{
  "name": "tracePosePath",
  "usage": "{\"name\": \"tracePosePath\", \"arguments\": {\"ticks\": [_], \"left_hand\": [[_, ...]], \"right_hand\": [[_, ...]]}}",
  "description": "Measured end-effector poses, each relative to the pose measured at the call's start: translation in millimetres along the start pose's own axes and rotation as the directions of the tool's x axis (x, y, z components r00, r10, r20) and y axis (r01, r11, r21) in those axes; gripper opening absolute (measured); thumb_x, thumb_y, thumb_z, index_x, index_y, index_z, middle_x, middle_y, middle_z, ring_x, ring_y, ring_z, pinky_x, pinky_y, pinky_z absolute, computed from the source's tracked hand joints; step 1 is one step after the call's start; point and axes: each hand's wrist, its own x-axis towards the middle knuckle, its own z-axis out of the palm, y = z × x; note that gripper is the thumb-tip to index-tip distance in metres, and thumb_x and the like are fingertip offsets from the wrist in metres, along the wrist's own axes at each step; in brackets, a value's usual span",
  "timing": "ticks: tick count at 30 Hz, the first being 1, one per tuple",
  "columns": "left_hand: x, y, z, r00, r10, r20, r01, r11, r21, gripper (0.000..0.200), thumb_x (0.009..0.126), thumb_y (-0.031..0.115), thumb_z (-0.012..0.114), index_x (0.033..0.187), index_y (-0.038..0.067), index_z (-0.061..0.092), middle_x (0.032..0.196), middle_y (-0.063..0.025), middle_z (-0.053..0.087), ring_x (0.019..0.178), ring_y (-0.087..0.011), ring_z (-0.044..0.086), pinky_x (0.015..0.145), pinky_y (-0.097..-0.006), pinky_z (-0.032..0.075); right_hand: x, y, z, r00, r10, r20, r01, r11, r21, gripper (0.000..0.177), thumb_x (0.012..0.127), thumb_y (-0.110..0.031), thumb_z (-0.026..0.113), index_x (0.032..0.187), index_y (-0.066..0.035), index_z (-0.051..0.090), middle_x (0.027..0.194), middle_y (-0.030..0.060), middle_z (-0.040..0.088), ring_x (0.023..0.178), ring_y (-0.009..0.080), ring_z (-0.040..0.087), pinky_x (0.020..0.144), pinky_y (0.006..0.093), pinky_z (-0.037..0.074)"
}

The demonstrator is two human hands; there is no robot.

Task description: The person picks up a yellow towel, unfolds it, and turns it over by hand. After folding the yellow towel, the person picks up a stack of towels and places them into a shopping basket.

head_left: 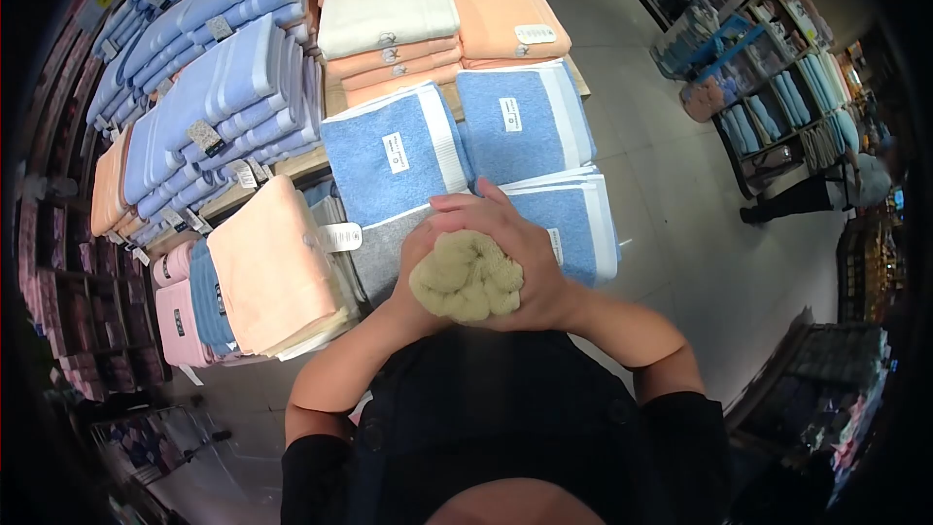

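A muted yellow-green towel (467, 277) is sitting bunched into a compact, roughly round ball, its soft, nubby fabric showing a single plain colour. Thick, rounded folds are bulging over its upward-facing side and curling in toward one another, with darker creases running between them. It is resting cupped between the left hand (422, 241) and the right hand (540, 267), which are wrapping its far side and flanks, leaving its near face showing.
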Motion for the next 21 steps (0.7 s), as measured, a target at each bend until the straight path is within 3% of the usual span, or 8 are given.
{"name": "tracePosePath", "arguments": {"ticks": [2, 6, 13, 18, 20, 21], "left_hand": [[-0.9, -9.0, 12.0, 0.996, 0.062, -0.068, -0.053, 0.991, 0.123, 0.035, 0.069, 0.021, 0.070, 0.100, 0.009, 0.059, 0.100, -0.0105, 0.059, 0.092, -0.0283, 0.059, 0.075, -0.0378, 0.047], [-4.8, -17.9, 25.0, 0.971, 0.107, -0.214, -0.097, 0.994, 0.053, 0.032, 0.070, 0.022, 0.069, 0.098, 0.009, 0.060, 0.100, -0.0095, 0.060, 0.093, -0.0280, 0.059, 0.074, -0.0370, 0.048], [3.7, -16.0, 24.4, 0.978, 0.119, -0.170, -0.123, 0.992, -0.014, 0.031, 0.070, 0.021, 0.069, 0.096, 0.010, 0.060, 0.100, -0.0092, 0.060, 0.091, -0.0273, 0.060, 0.074, -0.0355, 0.048], [1.2, -15.4, 28.5, 0.984, 0.042, -0.172, -0.062, 0.992, -0.113, 0.032, 0.069, 0.021, 0.069, 0.097, 0.008, 0.059, 0.100, -0.0100, 0.060, 0.090, -0.0274, 0.060, 0.074, -0.0357, 0.048], [-1.0, -16.5, 28.5, 0.983, -0.055, -0.174, 0.012, 0.970, -0.244, 0.033, 0.069, 0.021, 0.070, 0.097, 0.008, 0.059, 0.099, -0.0103, 0.060, 0.089, -0.0274, 0.060, 0.073, -0.0357, 0.048], [-0.5, -19.9, 28.4, 0.974, -0.153, -0.168, 0.073, 0.910, -0.407, 0.034, 0.069, 0.021, 0.070, 0.097, 0.008, 0.059, 0.099, -0.0104, 0.060, 0.089, -0.0274, 0.060, 0.073, -0.0358, 0.048]], "right_hand": [[-0.5, 3.3, 0.7, 1.000, -0.011, -0.023, 0.011, 1.000, 0.001, 0.058, 0.061, -0.021, 0.081, 0.110, -0.008, 0.054, 0.113, 0.0103, 0.058, 0.112, 0.0260, 0.054, 0.105, 0.0504, 0.025], [0.5, 8.1, 4.9, 0.996, -0.028, -0.089, 0.029, 0.999, 0.012, 0.048, 0.060, -0.019, 0.080, 0.100, -0.007, 0.057, 0.101, 0.0091, 0.062, 0.101, 0.0250, 0.059, 0.102, 0.0478, 0.031], [5.9, 10.7, 5.8, 0.989, -0.038, -0.145, 0.047, 0.997, 0.060, 0.039, 0.057, -0.018, 0.077, 0.090, -0.007, 0.059, 0.091, 0.0083, 0.061, 0.092, 0.0256, 0.061, 0.096, 0.0448, 0.040], [9.1, 7.3, 5.7, 0.981, -0.064, -0.181, 0.077, 0.995, 0.065, 0.037, 0.056, -0.015, 0.077, 0.087, -0.007, 0.058, 0.089, 0.0087, 0.061, 0.089, 0.0257, 0.062, 0.094, 0.0436, 0.042], [9.1, 8.9, 8.2, 0.979, -0.072, -0.189, 0.086, 0.994, 0.069, 0.038, 0.056, -0.014, 0.077, 0.089, -0.007, 0.058, 0.090, 0.0081, 0.062, 0.092, 0.0259, 0.061, 0.097, 0.0437, 0.039], [7.2, 14.1, 8.4, 0.984, -0.080, -0.162, 0.087, 0.996, 0.034, 0.045, 0.056, -0.015, 0.078, 0.095, -0.007, 0.056, 0.097, 0.0091, 0.060, 0.097, 0.0266, 0.059, 0.099, 0.0435, 0.036]]}}
